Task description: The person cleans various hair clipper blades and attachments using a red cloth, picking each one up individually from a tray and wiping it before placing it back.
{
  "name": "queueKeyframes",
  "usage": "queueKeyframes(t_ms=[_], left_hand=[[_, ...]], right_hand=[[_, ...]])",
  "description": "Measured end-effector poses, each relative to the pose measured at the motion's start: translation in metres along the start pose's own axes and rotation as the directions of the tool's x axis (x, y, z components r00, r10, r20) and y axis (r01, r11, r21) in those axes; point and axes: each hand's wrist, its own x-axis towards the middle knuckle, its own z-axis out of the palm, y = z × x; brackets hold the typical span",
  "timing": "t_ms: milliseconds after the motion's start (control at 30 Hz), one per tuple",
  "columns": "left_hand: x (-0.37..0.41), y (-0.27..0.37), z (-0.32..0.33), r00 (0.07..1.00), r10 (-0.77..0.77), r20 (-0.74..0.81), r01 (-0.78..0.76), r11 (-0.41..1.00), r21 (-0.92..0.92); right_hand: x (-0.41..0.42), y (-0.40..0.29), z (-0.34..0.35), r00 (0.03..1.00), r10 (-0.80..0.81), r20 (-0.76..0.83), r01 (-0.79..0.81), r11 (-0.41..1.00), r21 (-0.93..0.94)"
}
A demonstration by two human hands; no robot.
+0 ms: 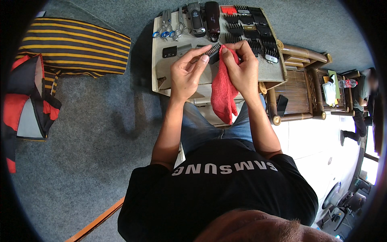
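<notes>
Between the thumb and fingers of my left hand is a dark clipper guard comb, its teeth facing up. My right hand pinches a red terry cloth against the comb's right end, and the cloth's loose part hangs towards my lap. Both hands are above a light wooden tabletop. Beyond them lie a dark red hair clipper, a grey-black clipper and several scissors. Rows of guard combs cover the right side, with a red comb at the back.
Flat black pieces lie at the table's left. To the right stands a bamboo bench holding a phone, a plastic bag and a bottle. A person is farther right. Striped cloth lies left.
</notes>
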Motion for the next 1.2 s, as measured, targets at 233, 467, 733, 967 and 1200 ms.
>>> queueKeyframes(t_ms=[233, 467, 733, 967, 1200], left_hand=[[0.001, -0.004, 0.001, 1.0, 0.009, -0.029, -0.01, 0.999, -0.046], [0.0, -0.001, 0.002, 0.998, -0.041, -0.039, 0.04, 0.999, -0.016], [0.003, -0.006, 0.001, 0.998, -0.047, -0.05, 0.044, 0.998, -0.047], [0.005, -0.006, 0.004, 0.989, -0.074, -0.128, 0.056, 0.988, -0.145], [0.006, -0.005, 0.003, 0.984, -0.064, -0.167, 0.033, 0.983, -0.18]], right_hand=[[0.001, 0.004, -0.001, 1.0, -0.016, 0.014, 0.016, 1.0, -0.02], [0.0, -0.004, -0.005, 0.989, -0.049, 0.138, 0.051, 0.999, -0.015], [-0.001, -0.011, -0.008, 0.957, -0.086, 0.277, 0.102, 0.994, -0.043], [-0.002, -0.01, -0.007, 0.96, -0.089, 0.264, 0.101, 0.994, -0.032], [-0.002, -0.003, -0.003, 0.994, -0.042, 0.099, 0.047, 0.998, -0.046]])
